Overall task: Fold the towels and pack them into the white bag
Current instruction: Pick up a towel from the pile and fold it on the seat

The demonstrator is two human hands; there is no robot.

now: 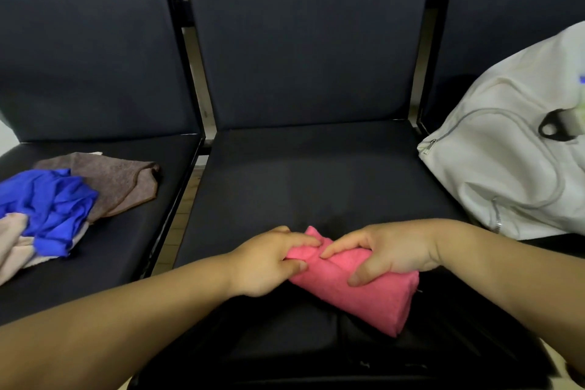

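On the near edge of the middle seat [316, 187], I am holding a pink towel [364, 294] with both hands. My left hand [269, 263] is pinching its far-left end between thumb and fingers. My right hand [392, 253] is curling over the roll's middle, with the thumb pressing its near side.

The towel is lying as a tight, compact bundle, slanting from far left to near right. In my judgement its folding is looking close to done, and it is not yet packed.

The white bag [506, 174] is slumping on the right seat, well apart from the towel. I cannot tell whether its main opening is unzipped. A zip pull is showing at its left corner, and no towel is showing inside.

On the left seat [142, 231], three more cloths are waiting unfolded. A brown towel [120, 181] is lying flat on the far side. A blue towel [47, 203] is crumpling over its near-left edge, and a beige towel [12, 237] is bunching beneath the blue one at the frame's left edge.

By my reckoning the job is sitting at an early stage, with one towel nearly folded, three to go and all the packing remaining.

No brand or label is reading clearly anywhere. A small blue mark at the bag's right edge is too blurred and cropped to make out.
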